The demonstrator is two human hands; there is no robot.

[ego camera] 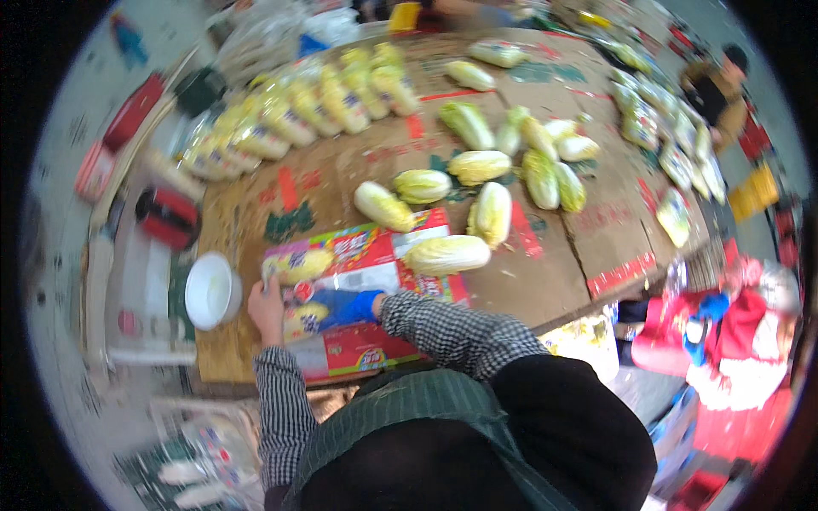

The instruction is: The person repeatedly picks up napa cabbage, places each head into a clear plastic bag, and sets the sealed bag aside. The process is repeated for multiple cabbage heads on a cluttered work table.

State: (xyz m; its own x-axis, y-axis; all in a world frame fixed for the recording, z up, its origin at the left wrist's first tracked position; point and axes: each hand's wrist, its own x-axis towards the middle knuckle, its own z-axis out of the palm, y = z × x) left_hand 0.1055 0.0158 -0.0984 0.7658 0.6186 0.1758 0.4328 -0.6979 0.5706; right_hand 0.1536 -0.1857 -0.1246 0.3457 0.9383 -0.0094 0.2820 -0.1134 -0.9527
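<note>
My left hand point(264, 310), bare, is at the left edge of a printed cardboard sheet point(377, 342). Its fingertips touch the left end of a bagged napa cabbage point(298, 265); blur hides whether they grip the plastic. In a blue glove, my right hand point(351, 308) holds a second bagged napa cabbage point(305, 319) from its right side, just nearer to me. Both bags bear printing. Close by to the right lies an unwrapped napa cabbage point(447, 255), partly on the sheet.
Several loose cabbages point(479, 167) are spread over the cardboard-covered table point(358, 166). Bagged cabbages point(307, 105) stand in a row at the far left. A white bowl point(211, 290) and a red kettle point(167, 217) are at left. People point(719, 96) are at the right.
</note>
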